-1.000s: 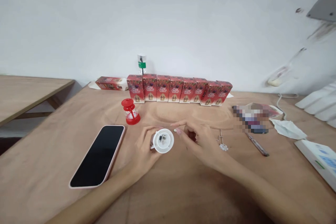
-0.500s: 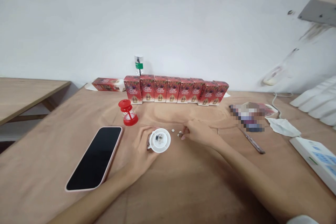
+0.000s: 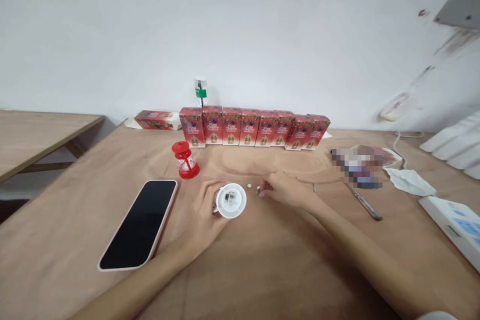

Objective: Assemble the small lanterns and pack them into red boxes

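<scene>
My left hand (image 3: 200, 217) is wrapped round a white round plastic base (image 3: 224, 214). The base's open face is turned up, and small electronic parts show in its middle. To the right, my right hand (image 3: 283, 190) rests low over the table with thumb and fingertips pinched together. A small whitish button cell (image 3: 258, 189) shows at these fingertips. Another button cell (image 3: 249, 186) lies on the table between the base and my right hand. Beyond my left hand stands a small red lantern (image 3: 188, 171) with clear sides.
A black-screened phone (image 3: 140, 225) lies left of my left forearm. Several red printed boxes (image 3: 231, 127) stand in a row along the wall, with a clear bottle (image 3: 201, 91) behind them. At the right are a utility knife (image 3: 365, 204), crumpled tissue (image 3: 408, 181) and a white box (image 3: 455, 227).
The view has shifted slightly, moving everything a little to the right. My right fingertips have closed in at the small cells beside them. My left hand keeps its hold on the base.
</scene>
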`<state>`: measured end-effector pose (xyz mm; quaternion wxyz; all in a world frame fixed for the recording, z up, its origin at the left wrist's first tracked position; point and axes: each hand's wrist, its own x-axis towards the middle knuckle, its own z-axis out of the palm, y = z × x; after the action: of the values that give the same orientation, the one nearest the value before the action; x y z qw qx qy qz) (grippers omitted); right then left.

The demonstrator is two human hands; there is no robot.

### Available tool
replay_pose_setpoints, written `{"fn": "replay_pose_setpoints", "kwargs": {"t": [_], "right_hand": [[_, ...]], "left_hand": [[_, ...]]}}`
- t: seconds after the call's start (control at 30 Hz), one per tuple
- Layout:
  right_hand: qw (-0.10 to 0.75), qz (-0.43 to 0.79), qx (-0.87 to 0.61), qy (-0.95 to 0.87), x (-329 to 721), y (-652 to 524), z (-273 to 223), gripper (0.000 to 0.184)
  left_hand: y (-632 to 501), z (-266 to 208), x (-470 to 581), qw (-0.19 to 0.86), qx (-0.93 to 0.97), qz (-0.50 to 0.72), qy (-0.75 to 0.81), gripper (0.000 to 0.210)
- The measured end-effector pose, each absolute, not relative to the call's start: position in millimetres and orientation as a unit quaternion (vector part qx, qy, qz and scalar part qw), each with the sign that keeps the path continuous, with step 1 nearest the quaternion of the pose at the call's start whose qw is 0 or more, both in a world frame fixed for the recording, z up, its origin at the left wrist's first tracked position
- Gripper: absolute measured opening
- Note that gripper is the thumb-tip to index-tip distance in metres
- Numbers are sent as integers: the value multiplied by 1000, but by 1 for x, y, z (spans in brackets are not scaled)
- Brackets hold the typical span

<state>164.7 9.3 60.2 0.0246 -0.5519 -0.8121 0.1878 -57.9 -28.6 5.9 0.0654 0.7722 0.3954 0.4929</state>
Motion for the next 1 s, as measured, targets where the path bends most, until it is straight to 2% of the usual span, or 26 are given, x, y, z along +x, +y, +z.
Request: {"fn": "replay_pose_setpoints", "kwargs": {"t": [0.1,0.27,0.37,0.53,0.7,1.0], "right_hand": [[93,223,-540,-807,164,6,66,9],[250,361,-498,-748,154,-6,72,16],[348,399,-471,-706,140,-19,71,17],[453,484,-384,-642,126,-28,68,22],[461,599,-360,-547,130,-16,67,31],[444,659,-391,-464,138,-13,70,26]], "left_hand": [[-29,6,-58,64,776,487,396,29],[-29,6,-58,61,779,488,389,29],[-28,6,-59,66,783,484,386,29],[-28,3,-59,73,780,487,386,30],[-28,4,-59,60,778,485,395,30],[-30,8,-58,44,777,480,406,28]]}}
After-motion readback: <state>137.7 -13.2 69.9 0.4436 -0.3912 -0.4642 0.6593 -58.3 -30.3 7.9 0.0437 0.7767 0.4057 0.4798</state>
